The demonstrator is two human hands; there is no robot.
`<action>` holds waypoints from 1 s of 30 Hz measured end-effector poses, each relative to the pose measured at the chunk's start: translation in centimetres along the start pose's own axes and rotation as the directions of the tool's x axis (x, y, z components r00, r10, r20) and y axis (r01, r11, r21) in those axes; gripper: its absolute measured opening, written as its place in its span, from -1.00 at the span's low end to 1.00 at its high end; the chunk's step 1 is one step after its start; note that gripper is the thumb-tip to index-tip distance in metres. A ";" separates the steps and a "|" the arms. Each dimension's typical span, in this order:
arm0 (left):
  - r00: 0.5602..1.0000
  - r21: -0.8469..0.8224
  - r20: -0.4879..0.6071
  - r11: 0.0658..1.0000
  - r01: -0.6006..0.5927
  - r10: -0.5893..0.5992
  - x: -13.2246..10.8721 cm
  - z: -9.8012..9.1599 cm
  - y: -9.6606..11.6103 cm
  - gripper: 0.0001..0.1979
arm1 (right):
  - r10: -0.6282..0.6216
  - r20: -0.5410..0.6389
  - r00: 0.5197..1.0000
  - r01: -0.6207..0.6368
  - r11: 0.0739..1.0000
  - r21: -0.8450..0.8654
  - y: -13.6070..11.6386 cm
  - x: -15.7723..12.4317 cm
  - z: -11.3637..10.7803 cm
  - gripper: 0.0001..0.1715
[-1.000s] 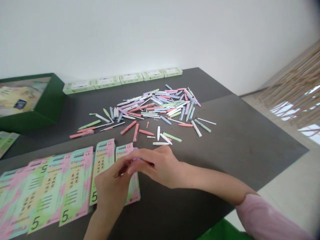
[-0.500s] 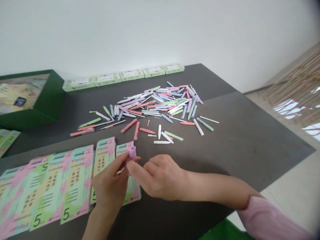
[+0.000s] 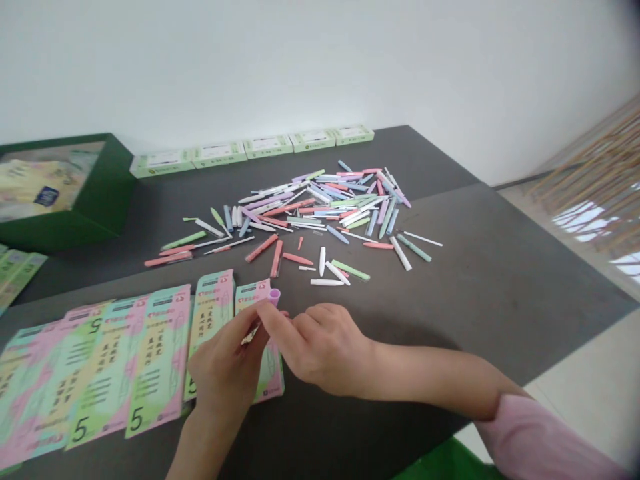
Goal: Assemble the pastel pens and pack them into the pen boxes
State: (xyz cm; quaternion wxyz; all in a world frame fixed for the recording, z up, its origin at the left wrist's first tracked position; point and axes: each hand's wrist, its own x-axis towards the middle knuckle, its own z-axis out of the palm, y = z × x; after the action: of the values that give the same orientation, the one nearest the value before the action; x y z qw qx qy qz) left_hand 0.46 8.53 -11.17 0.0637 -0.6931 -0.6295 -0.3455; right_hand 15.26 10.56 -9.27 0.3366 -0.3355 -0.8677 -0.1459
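Note:
A purple tube-shaped pen part [image 3: 275, 295] with a hollow top stands up between the fingertips of my left hand [image 3: 227, 357], which pinches it. My right hand [image 3: 325, 347] is closed, its fingers bent and meeting the left fingertips at the tube; whatever it may grip there is hidden. Below and behind the hands lies a pastel pen box [image 3: 274, 380], partly covered by them. Beyond it, a few white pen pieces [image 3: 327, 283] and a red pen barrel [image 3: 277, 259] rest on the dark table.
A heap of mixed pen parts [image 3: 320, 200] spreads over the table [image 3: 480, 280]. More pastel boxes [image 3: 159, 360] overlap at the left front. A green bin [image 3: 103, 200] with packets stands at the far left. Light green boxes [image 3: 220, 153] line the wall.
The right hand's fingers have shifted up over the left fingertips, so less of the purple tube shows. The view has moved slightly; the items on the table lie as before.

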 end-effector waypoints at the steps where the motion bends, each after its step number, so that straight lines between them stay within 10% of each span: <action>1: 1.000 0.001 -0.007 1.000 -0.019 0.019 0.0 0.0 0.0 -0.71 | 0.020 0.017 1.000 -0.020 1.000 -0.002 -0.1 0.0 0.0 -0.67; 14: 0.997 -0.163 -0.002 0.984 0.079 -0.080 -0.5 0.4 0.0 -0.85 | 0.111 0.072 0.991 -0.108 0.993 -0.049 -0.7 0.3 -0.1 -0.70; 24: 0.955 -0.212 0.143 0.935 0.285 -0.259 0.2 -0.3 0.1 -0.80 | -0.125 -0.112 0.986 0.120 0.992 -0.050 1.1 0.8 1.9 -0.76; 30: 0.911 -0.265 0.278 0.887 0.378 -0.305 0.6 -0.9 0.5 -0.80 | -0.039 0.110 0.993 0.031 0.997 0.072 1.1 0.9 0.9 -0.70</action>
State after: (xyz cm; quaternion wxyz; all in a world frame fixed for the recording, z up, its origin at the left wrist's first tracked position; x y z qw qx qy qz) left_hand 0.53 8.51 -9.99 -0.1820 -0.6068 -0.6826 -0.3643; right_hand 15.07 12.19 -9.28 0.2965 -0.3158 -0.8955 -0.1022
